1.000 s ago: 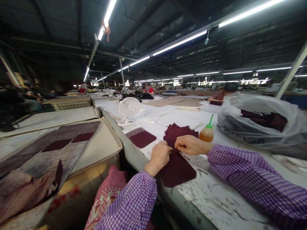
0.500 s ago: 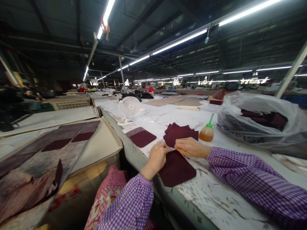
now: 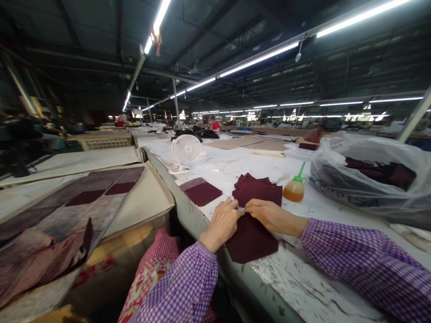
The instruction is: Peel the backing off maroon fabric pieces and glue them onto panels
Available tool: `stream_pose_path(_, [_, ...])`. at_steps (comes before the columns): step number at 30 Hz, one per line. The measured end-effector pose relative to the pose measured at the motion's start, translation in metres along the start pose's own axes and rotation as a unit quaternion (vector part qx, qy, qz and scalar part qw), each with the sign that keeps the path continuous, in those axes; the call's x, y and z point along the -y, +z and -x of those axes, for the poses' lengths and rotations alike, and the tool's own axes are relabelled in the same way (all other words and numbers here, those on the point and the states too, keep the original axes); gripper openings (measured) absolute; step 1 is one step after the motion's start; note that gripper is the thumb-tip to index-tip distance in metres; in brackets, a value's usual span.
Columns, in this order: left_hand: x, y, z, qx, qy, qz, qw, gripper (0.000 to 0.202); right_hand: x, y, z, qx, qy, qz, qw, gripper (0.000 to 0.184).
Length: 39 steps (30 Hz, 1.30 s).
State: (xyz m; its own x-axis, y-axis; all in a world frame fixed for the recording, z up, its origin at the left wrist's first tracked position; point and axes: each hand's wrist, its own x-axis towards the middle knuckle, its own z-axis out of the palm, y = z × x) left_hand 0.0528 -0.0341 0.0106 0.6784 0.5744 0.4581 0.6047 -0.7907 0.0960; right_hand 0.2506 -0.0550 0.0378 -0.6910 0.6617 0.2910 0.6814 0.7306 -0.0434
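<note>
Maroon fabric panel (image 3: 254,244) lies at the near edge of the worktop (image 3: 286,280), perhaps for easy reach; left hand (image 3: 223,224) and right hand (image 3: 269,215) pinch its far edge close together, presumably keeping it aligned.

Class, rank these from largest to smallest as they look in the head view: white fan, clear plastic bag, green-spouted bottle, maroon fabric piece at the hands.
1. Clear plastic bag
2. Maroon fabric piece
3. White fan
4. Green-spouted bottle
The fan stands farther back than the bottle, which shrinks it here.
</note>
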Motion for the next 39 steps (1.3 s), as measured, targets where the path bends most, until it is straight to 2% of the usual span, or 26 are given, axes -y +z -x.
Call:
stream_pose_path(5, [0.019, -0.004, 0.016, -0.015, -0.041, 0.096, 0.994, 0.02, 0.004, 0.008, 0.001, 0.013, 0.038, -0.045, 0.998, 0.031])
stream_pose_path(9, [0.032, -0.009, 0.033, -0.046, -0.03, 0.128, 0.99, 0.021, 0.002, 0.006, 0.004, 0.032, 0.034, -0.036, 0.998, 0.035])
stream_pose_path(17, [0.036, -0.011, 0.044, -0.081, -0.052, 0.132, 0.987, 0.021, 0.016, -0.001, -0.003, 0.097, -0.017, 0.087, 0.991, 0.056])
stream_pose_path(24, [0.041, -0.007, 0.048, -0.098, -0.041, 0.138, 0.985, 0.023, 0.03, -0.013, -0.027, 0.162, -0.043, 0.202, 0.965, 0.054])
stream_pose_path(30, [0.046, -0.013, 0.054, -0.089, -0.028, 0.168, 0.981, 0.024, 0.041, -0.017, -0.046, 0.223, -0.031, 0.241, 0.944, 0.065])
stream_pose_path(33, [0.049, -0.017, 0.056, -0.084, -0.043, 0.205, 0.974, 0.022, 0.048, -0.012, -0.049, 0.211, -0.031, 0.262, 0.941, 0.067])
stream_pose_path(36, [0.054, -0.02, 0.055, -0.144, -0.115, 0.248, 0.951, 0.02, 0.05, -0.007, -0.048, 0.172, -0.047, 0.27, 0.946, 0.068])
stream_pose_path(38, [0.058, -0.02, 0.051, -0.175, -0.153, 0.224, 0.946, 0.018, 0.045, -0.005, -0.046, 0.153, -0.036, 0.254, 0.954, 0.064])
stream_pose_path(39, [0.06, -0.02, 0.047, -0.174, -0.165, 0.194, 0.951, 0.015, 0.04, -0.004, -0.045, 0.143, -0.021, 0.236, 0.961, 0.059])
